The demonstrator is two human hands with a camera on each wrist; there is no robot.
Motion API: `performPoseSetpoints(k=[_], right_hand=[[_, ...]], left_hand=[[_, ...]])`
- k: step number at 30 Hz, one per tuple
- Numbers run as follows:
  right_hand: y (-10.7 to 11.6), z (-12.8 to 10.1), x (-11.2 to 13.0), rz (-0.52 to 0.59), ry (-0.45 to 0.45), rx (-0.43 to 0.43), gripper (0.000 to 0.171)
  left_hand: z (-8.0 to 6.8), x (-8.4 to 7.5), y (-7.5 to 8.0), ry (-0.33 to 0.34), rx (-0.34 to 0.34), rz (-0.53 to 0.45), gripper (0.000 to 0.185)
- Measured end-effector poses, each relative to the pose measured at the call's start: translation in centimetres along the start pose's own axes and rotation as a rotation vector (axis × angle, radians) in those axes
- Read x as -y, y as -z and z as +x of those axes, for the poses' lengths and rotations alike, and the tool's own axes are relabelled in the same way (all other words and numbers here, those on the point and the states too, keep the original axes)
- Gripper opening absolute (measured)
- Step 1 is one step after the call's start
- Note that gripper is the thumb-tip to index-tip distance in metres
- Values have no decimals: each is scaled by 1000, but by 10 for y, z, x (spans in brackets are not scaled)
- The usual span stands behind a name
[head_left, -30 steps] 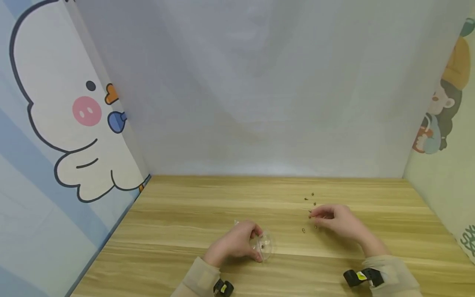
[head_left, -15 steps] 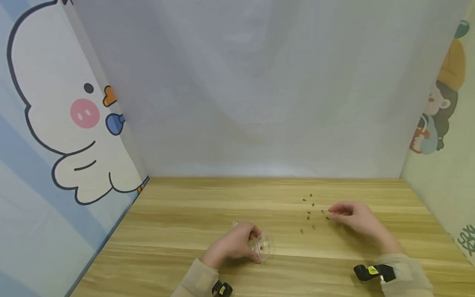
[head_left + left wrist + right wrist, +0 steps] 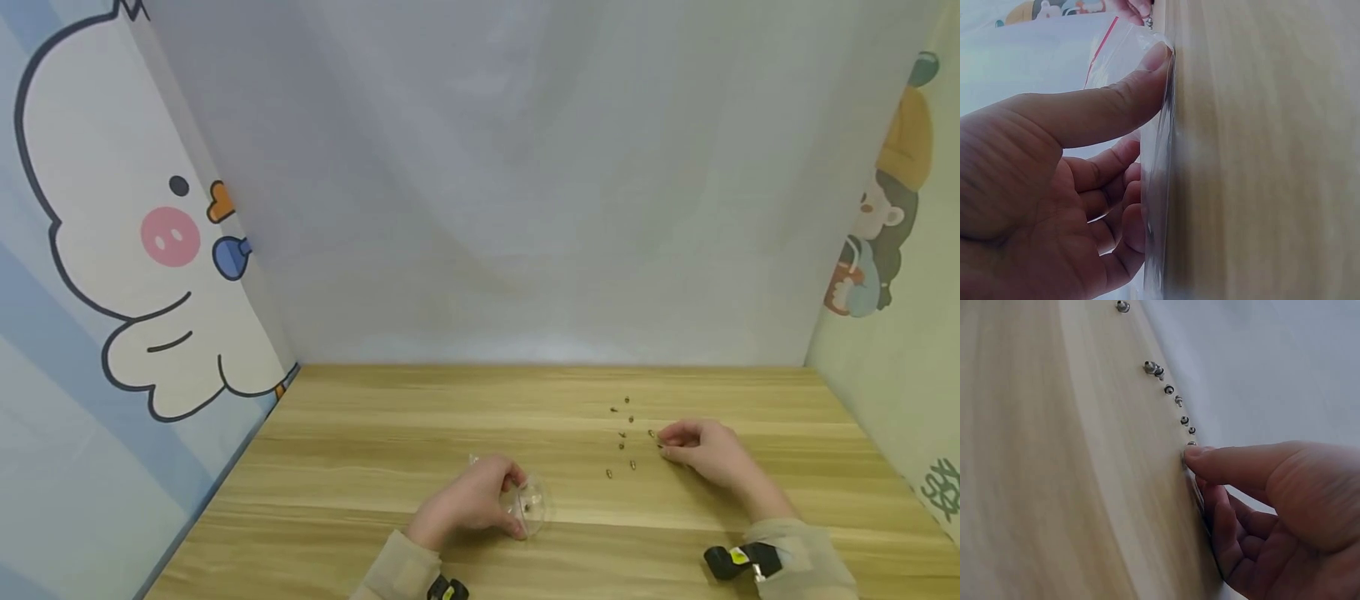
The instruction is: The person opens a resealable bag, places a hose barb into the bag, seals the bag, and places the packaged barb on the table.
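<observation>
left hand (image 3: pixel 468 504) rests on the table (image 3: pixel 375 467), thumb and curled fingers (image 3: pixel 1119 103) pinching the mouth of a small clear zip bag (image 3: pixel 528 504); the bag lies flat against the wood, red seal line visible in the left wrist view, a few small dark pieces already inside. position matches the earlier frames: the bag has not moved.

middle of the table: loose small screws (image 3: pixel 624 435) scattered in a short column, well apart from the bag, to its right and a little farther back.

right hand (image 3: pixel 701 450): one second ago it sat over the left side of the scatter, fingertips on a screw; half a second ago it had drawn back to the right and lifted slightly. now it is down on the table again at the right edge of the scatter, thumb and forefinger closed to a pinch on or right at the nearest screw (image 3: pixel 1191 445); whether the screw is actually gripped cannot be told.

judgement: right hand has switched to another screw; the pick is in progress, no transfer to the bag yet. most screws remain outside.
</observation>
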State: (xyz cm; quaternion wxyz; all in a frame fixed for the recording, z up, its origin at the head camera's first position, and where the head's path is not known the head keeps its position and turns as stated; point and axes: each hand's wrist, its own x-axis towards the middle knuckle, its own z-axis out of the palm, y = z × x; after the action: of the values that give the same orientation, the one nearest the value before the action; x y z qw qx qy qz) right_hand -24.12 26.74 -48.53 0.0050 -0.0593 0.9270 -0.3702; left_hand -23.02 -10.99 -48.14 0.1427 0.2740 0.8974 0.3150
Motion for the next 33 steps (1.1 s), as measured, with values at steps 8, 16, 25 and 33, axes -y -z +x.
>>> performPoseSetpoints(k=[8, 16, 25, 33], right_hand=[[0, -3, 6, -28, -16, 7, 24], [-1, -3, 9, -70, -7, -3, 17], [-3, -3, 6, -70, -7, 5, 15], [-3, -2, 4, -70, 13, -1, 13]], left_hand=[[0, -1, 0, -4, 1, -9, 62], [-1, -1, 1, -7, -1, -11, 62], [-2, -1, 0, -1, 3, 7, 62], [-2, -2, 1, -3, 6, 5, 61]])
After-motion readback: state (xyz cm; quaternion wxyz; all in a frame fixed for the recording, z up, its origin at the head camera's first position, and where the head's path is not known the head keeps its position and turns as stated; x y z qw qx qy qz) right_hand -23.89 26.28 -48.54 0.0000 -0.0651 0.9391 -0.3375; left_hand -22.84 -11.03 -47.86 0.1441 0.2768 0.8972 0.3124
